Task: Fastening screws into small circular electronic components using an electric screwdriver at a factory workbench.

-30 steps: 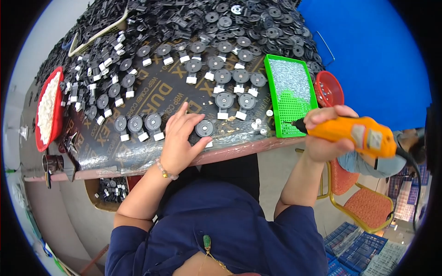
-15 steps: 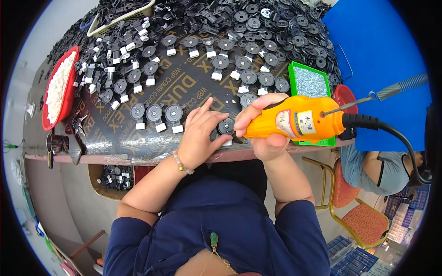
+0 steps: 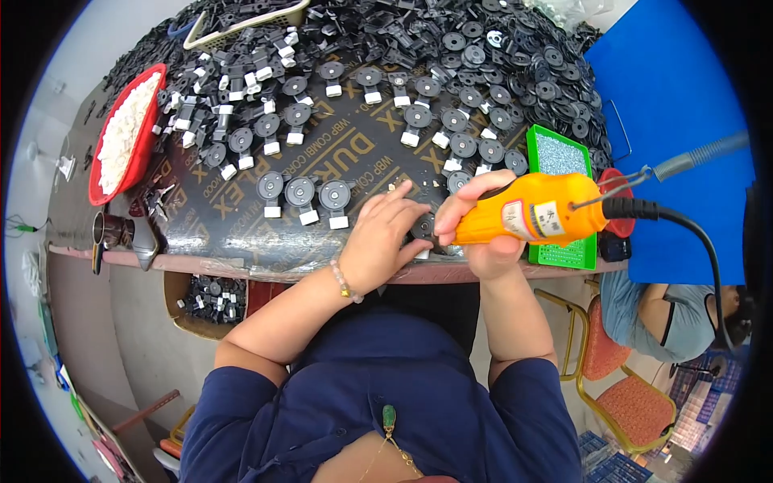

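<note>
Bench (image 3: pixel 266 241): a dark printed board carries a heap of black round parts (image 3: pixel 515 56) at the far side and loose rows of black discs with white blocks (image 3: pixel 334 197) nearer the edge.
Red tray (image 3: pixel 101 173): filled with small white pieces, at the far left end, well apart from both hands.
Green tray (image 3: pixel 555 153): just beyond the tool, partly hidden by it.
Orange power screwdriver (image 3: pixel 531 219): gripped whole-fisted by the right hand (image 3: pixel 483 241), tip pointing left and down at the piece; its black cable (image 3: pixel 700 249) and a hanging spring hose (image 3: pixel 700 154) trail off to the right.
Left hand (image 3: pixel 385 235): fingers spread and pressed flat, holding down the black disc piece (image 3: pixel 423 228) at the near edge of the bench (mostly covered, only a sliver shows).
Risk 1: fingertips lie touching the spot the tip aims at; a slip off the fastener would likely drive it into a finger.
Risk 2: the piece sits right at the edge, so a sideways push could knock it into the box of parts (image 3: pixel 211 296) below.
Risk 3: the cable's pull may tilt the tool and cam the bit out.
Change: 1 second ago the screwdriver was held out right, beyond the green tray; it has since swung in over the piece, and the left hand has stayed pressed there.
</note>
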`<act>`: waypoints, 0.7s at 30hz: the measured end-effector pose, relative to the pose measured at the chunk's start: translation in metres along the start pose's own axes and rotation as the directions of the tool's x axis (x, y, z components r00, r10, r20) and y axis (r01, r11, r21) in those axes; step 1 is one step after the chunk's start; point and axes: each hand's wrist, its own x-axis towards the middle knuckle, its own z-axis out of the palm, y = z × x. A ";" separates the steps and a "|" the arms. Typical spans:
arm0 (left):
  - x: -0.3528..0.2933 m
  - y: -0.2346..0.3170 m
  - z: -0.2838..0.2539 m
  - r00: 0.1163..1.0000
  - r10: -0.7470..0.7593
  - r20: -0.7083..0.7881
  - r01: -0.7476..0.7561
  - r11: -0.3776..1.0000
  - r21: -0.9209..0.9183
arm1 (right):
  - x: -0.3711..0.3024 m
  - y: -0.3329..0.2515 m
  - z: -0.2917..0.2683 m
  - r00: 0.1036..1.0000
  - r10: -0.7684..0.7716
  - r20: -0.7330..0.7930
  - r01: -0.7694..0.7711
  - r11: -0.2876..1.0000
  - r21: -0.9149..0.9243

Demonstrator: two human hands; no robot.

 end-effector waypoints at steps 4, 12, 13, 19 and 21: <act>-0.009 0.007 -0.016 0.999 -0.010 0.036 0.009 1.000 0.024 | -0.007 -0.007 -0.010 0.967 -0.248 0.049 0.243 0.965 0.093; -0.039 -0.017 -0.102 0.981 -0.187 -0.047 0.192 0.915 0.355 | -0.034 -0.065 -0.065 0.914 -0.402 -0.053 0.396 0.913 -0.101; -0.042 -0.028 -0.105 0.968 -0.251 -0.010 0.243 0.927 0.285 | -0.038 -0.065 -0.068 0.925 -0.369 -0.093 0.354 0.924 -0.145; -0.033 -0.030 -0.087 0.939 -0.334 -0.079 0.322 0.780 0.536 | -0.043 -0.053 -0.066 0.924 -0.350 -0.156 0.317 0.927 -0.201; -0.030 -0.029 -0.085 0.928 -0.371 -0.034 0.330 0.776 0.538 | -0.045 -0.050 -0.065 0.933 -0.329 -0.148 0.293 0.931 -0.219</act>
